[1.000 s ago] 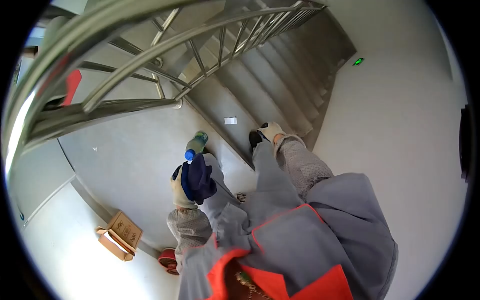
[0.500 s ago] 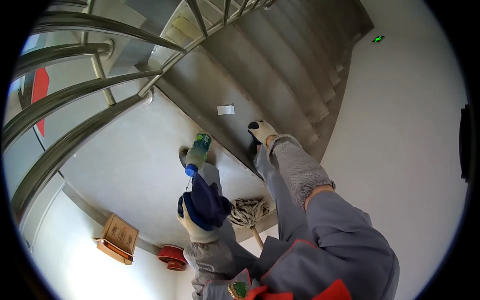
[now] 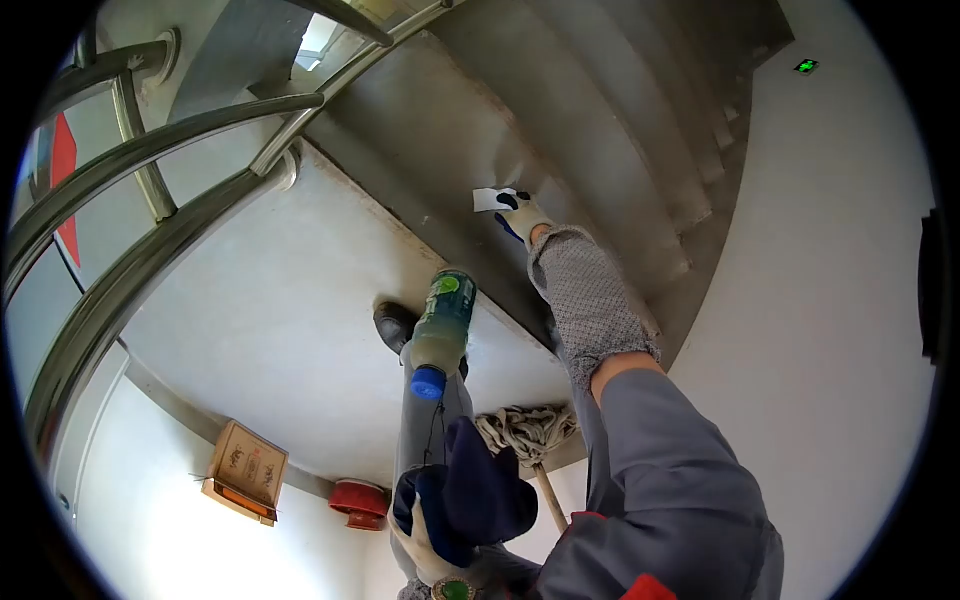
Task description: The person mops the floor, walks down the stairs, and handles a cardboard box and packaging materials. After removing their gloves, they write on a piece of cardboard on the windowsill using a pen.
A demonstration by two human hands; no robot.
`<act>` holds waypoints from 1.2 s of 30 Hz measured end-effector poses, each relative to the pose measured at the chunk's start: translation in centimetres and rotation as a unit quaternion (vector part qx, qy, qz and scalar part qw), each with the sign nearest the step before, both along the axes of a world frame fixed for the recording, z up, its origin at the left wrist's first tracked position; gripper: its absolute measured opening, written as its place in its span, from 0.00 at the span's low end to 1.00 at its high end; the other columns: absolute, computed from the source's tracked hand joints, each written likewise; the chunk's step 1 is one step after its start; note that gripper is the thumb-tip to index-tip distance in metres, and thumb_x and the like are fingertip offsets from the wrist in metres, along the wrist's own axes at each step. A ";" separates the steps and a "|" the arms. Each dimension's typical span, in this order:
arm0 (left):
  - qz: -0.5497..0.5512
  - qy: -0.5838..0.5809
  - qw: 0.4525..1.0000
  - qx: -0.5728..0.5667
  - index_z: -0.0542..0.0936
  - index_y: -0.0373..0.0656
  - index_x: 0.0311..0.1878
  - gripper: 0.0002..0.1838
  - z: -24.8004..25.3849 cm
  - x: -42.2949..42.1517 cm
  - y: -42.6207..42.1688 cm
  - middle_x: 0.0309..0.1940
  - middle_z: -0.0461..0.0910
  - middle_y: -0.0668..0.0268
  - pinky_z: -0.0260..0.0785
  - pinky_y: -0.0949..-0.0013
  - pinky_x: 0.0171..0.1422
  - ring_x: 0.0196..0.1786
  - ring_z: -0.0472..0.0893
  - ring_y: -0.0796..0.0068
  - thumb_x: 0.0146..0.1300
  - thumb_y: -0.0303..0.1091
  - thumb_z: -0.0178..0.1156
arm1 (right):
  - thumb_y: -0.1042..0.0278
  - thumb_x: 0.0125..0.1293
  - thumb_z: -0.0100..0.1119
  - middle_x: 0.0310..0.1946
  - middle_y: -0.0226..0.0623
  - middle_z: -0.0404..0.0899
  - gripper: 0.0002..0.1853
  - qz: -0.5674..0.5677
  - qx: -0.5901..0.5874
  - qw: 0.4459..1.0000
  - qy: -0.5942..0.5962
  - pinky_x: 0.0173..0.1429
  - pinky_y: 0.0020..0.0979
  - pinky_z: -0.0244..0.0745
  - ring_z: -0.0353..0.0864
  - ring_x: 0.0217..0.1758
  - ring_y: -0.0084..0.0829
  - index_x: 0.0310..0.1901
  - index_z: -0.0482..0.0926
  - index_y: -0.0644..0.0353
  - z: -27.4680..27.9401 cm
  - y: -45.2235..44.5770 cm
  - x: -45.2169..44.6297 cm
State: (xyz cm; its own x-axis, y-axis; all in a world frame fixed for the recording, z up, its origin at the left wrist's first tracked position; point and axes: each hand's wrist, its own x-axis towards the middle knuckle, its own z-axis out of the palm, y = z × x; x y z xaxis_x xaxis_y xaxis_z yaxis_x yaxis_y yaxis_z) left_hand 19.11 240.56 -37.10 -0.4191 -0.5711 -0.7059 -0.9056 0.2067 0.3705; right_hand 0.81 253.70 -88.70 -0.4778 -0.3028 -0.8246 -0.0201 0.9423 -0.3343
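My right hand (image 3: pixel 528 216), in a white and dark-blue work glove, reaches to a stair tread. Its fingers are closed at the right edge of a small white piece of paper (image 3: pixel 488 200). My left hand (image 3: pixel 425 530), gloved alike and low in front of my body, is closed round a dark navy cloth (image 3: pixel 485 490). From this hand a thin cord runs to the blue cap of a plastic bottle (image 3: pixel 445 320). The bottle has a green label and cloudy contents, and appears tilted with its cap toward me.
Concrete stairs (image 3: pixel 590 110) rise to the upper right beside a white wall. A metal railing (image 3: pixel 150 255) curves along the left. A mop (image 3: pixel 525 430) lies near my legs. A cardboard box (image 3: pixel 248 465) and a red container (image 3: pixel 358 503) stand by the lower-left wall.
My right hand has moved forward from beside the paper to its edge. The left hand, with cloth and bottle, sits lower and closer to my body. The view has shifted.
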 end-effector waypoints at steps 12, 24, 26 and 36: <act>0.022 0.156 0.978 -0.133 0.81 0.35 0.51 0.25 -0.4 -3.8 0.7 0.33 0.82 0.57 0.75 0.62 0.40 0.32 0.82 0.59 0.62 0.47 0.68 | 0.65 0.63 0.64 0.66 0.45 0.71 0.24 0.195 -0.278 0.910 0.237 0.74 0.49 0.65 0.70 0.69 0.50 0.61 0.77 0.63 32.2 -0.4 -2.7; 0.458 0.373 0.758 0.276 0.78 0.33 0.58 0.28 13.9 2.1 -0.3 0.45 0.86 0.55 0.80 0.60 0.50 0.43 0.87 0.60 0.69 0.51 0.58 | 0.68 0.59 0.67 0.65 0.33 0.75 0.16 0.452 -0.499 0.663 0.326 0.74 0.52 0.67 0.71 0.72 0.38 0.50 0.85 0.58 64.4 -4.5 -4.2; 0.563 0.382 0.638 0.361 0.75 0.31 0.60 0.40 17.3 3.9 -0.4 0.52 0.83 0.51 0.78 0.55 0.57 0.51 0.84 0.55 0.71 0.66 0.47 | 0.68 0.59 0.67 0.65 0.32 0.75 0.16 0.489 -0.532 0.625 0.297 0.74 0.51 0.68 0.70 0.73 0.37 0.50 0.85 0.57 67.8 -6.1 -2.7; 0.631 0.462 0.590 0.199 0.83 0.31 0.53 0.15 29.5 16.0 -5.9 0.43 0.87 0.59 0.79 0.70 0.52 0.44 0.86 0.71 0.66 0.28 0.64 | 0.70 0.57 0.68 0.61 0.30 0.79 0.14 0.599 -0.633 0.445 0.208 0.71 0.46 0.71 0.74 0.68 0.36 0.46 0.86 0.56 78.9 -18.5 9.1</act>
State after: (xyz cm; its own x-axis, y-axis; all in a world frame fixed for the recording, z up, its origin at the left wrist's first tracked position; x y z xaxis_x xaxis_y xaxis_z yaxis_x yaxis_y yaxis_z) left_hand 35.12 234.67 -7.56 -0.1480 -0.7058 -0.6928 0.3826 -0.6868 0.6179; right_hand 9.95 235.16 -9.83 0.6193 -0.6415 0.4528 -0.5624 -0.7648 -0.3144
